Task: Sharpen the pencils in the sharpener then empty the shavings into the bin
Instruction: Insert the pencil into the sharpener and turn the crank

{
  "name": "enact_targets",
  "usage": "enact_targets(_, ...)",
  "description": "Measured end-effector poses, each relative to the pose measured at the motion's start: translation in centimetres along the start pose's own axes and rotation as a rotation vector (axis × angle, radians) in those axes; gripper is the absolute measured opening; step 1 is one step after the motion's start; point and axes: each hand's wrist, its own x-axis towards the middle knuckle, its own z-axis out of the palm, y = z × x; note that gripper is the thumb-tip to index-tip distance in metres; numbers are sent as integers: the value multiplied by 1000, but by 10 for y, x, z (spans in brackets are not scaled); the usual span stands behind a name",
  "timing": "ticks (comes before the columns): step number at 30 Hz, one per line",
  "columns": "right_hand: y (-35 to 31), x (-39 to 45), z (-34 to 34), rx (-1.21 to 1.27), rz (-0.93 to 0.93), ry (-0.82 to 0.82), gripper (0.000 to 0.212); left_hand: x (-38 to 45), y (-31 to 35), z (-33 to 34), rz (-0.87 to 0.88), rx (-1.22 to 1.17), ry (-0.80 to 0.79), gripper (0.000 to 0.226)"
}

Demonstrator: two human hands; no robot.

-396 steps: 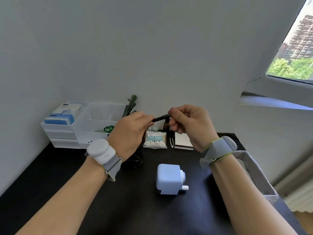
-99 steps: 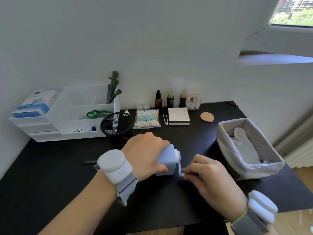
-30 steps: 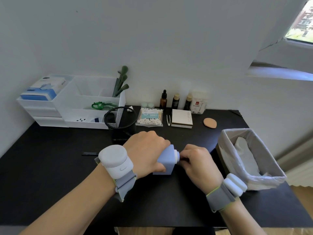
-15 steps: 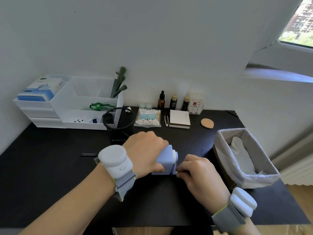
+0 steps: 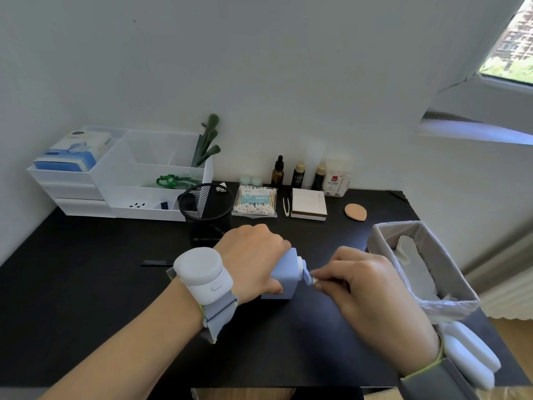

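Observation:
A light blue crank pencil sharpener point(image 5: 284, 277) stands on the black desk point(image 5: 86, 284). My left hand point(image 5: 253, 259) grips its body from the left and top. My right hand point(image 5: 363, 287) pinches the small white crank handle point(image 5: 313, 280) on the sharpener's right side. A dark pencil point(image 5: 153, 263) sticks out to the left behind my left wrist; its far end is hidden by my hand. The bin point(image 5: 383, 235), lined with a white bag, stands at the desk's right edge.
A black mesh pen cup point(image 5: 207, 215) stands just behind my left hand. Further back are white organiser trays point(image 5: 115, 180), a cotton swab pack point(image 5: 255, 200), small bottles point(image 5: 297, 176), a notepad point(image 5: 308, 204) and a round pad point(image 5: 355, 212).
My right hand has kept circling with the crank handle, from above the sharpener's side a second ago to low and right now. My left hand stays on the sharpener.

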Motion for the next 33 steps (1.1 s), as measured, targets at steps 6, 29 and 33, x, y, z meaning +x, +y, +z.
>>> enact_targets(6,3,29,1,-13,49,118,18,0,0,0,7,-17,-18,41)
enact_targets(29,22,8,63,-35,187,-77,9,-2,-3,2,43,-32,27,34)
enact_targets(33,15,-1,56,-49,188,-112,9,-2,-3,3,40,-24,19,35)
